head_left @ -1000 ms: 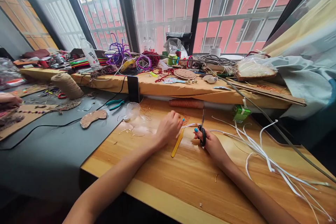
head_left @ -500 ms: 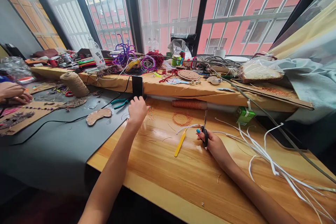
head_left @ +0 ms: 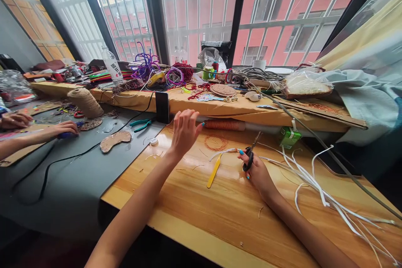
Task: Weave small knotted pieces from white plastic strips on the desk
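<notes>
My right hand point(head_left: 259, 176) holds a pair of black-handled scissors point(head_left: 249, 158), its blades pointing up and away. Over the wooden table, my left hand point(head_left: 186, 133) is in the air with fingers stretched out and nothing visible in it. Beyond it lies a spool of orange-brown cord point(head_left: 224, 124). Between the hands is a coil of thin orange wire point(head_left: 215, 143). A yellow flat tool like tweezers point(head_left: 214, 172) rests just left of the scissors, next to a white cord point(head_left: 223, 152) with an orange wrapped part that runs to my right hand.
White cords point(head_left: 314, 182) spread over the right side, near a green carton point(head_left: 289, 137). A black phone point(head_left: 162, 108) leans against the cluttered shelf. Teal pliers point(head_left: 140, 125), a brown curved piece point(head_left: 115, 141) and a co-worker's hands point(head_left: 64, 129) are on the grey left table.
My left hand has moved right from in front of the phone, uncovering a small white round thing. The scissors have tilted to the right. A co-worker's hand has reached right with something blue.
</notes>
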Tool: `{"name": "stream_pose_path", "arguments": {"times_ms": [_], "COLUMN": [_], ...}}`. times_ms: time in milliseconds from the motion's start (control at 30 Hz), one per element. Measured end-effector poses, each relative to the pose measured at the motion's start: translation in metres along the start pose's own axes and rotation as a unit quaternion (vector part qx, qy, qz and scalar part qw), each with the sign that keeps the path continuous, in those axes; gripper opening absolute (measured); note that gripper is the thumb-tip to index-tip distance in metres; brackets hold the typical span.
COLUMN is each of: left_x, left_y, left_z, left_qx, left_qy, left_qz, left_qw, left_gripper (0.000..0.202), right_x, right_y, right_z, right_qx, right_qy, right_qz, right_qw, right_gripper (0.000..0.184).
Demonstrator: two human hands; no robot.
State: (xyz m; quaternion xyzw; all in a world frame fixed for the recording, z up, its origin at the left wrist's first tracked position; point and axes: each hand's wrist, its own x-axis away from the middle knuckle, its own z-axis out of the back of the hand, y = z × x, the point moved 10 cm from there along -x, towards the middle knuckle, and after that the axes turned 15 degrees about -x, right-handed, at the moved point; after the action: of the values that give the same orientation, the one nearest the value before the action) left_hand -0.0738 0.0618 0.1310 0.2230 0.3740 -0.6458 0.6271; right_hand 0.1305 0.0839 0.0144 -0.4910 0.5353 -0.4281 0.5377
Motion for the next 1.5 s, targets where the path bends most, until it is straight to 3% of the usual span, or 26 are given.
{"name": "stream_pose_path", "arguments": {"times_ms": [167,267,467,700,933,1033,1133,1233,1300,1367,1433,1500], "left_x": [0.033,0.048,0.051,0.049,0.052,0.051,0.051,0.054,0.053,0.049,0.043,0.038], "left_y": [0.086,0.108,0.104,0.097,0.105,0.103,0.107,0.114,0.114,0.108,0.097,0.086], "left_z": [-0.012,-0.027,-0.045,-0.045,-0.050,-0.046,-0.042,-0.038,-0.037,-0.037,-0.039,-0.043], "left_qx": [0.044,0.076,0.136,0.162,0.169,0.177,0.194,0.208,0.217,0.238,0.281,0.354], "left_qy": [-0.081,-0.127,-0.194,-0.180,-0.173,-0.159,-0.149,-0.147,-0.140,-0.134,-0.136,-0.151], "left_qz": [-0.201,-0.210,-0.163,-0.129,-0.157,-0.155,-0.180,-0.223,-0.223,-0.189,-0.126,-0.053], "left_qw": [0.975,0.966,0.958,0.962,0.958,0.959,0.953,0.941,0.940,0.943,0.942,0.921], "left_gripper": [0.026,0.024,0.013,0.036,0.014,0.020,0.027,0.022,0.024,0.023,0.022,0.020], "right_x": [0.002,0.004,0.006,0.005,0.006,0.004,-0.001,-0.008,-0.015,-0.022,-0.029,-0.034], "right_y": [-0.002,-0.004,-0.003,-0.002,-0.005,-0.006,-0.017,-0.028,-0.025,-0.020,-0.007,0.009], "right_z": [0.004,0.005,0.004,0.006,0.005,0.011,0.024,0.039,0.051,0.061,0.071,0.074], "right_qx": [-0.076,-0.097,-0.115,-0.148,-0.133,-0.053,0.101,0.307,0.371,0.373,0.309,0.207], "right_qy": [0.024,0.039,0.034,0.033,0.041,0.050,0.074,0.100,0.111,0.113,0.111,0.084], "right_qz": [-0.031,-0.048,-0.052,-0.050,-0.054,-0.042,0.013,0.061,0.048,0.042,0.004,-0.059], "right_qw": [0.996,0.993,0.991,0.987,0.989,0.996,0.992,0.945,0.920,0.920,0.945,0.973], "right_gripper": [0.042,0.042,0.037,0.038,0.041,0.041,0.033,0.031,0.038,0.046,0.051,0.055]}}
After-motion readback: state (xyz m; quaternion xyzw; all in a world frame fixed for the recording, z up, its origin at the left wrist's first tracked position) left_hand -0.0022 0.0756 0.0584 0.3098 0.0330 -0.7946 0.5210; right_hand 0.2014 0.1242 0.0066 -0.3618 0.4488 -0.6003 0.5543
